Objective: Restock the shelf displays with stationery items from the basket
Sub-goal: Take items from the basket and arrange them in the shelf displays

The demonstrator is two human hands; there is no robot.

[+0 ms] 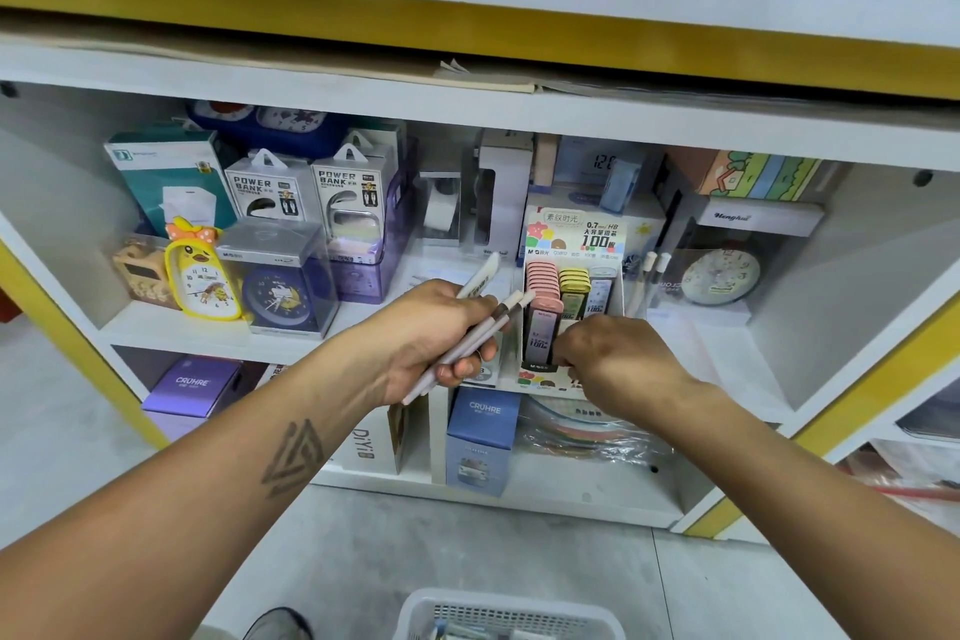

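My left hand [431, 338] grips a bundle of pale pens [470, 343], their tips pointing up and right towards the shelf. A display box of pencil-lead cases [563, 296] in pink, yellow and grey stands on the middle shelf. My right hand [608, 359] is at the front of that box with its fingers curled on a small lead case; the case is mostly hidden by the fingers. The white basket [506, 613] sits on the floor at the bottom edge, with some items inside.
Left on the shelf stand a yellow duck clock [202, 276], a blue clock in a clear case [280, 286] and power bank boxes [311, 192]. Two upright pens [649, 281] and a round clock [719, 276] are right of the display. Boxes fill the lower shelf [483, 431].
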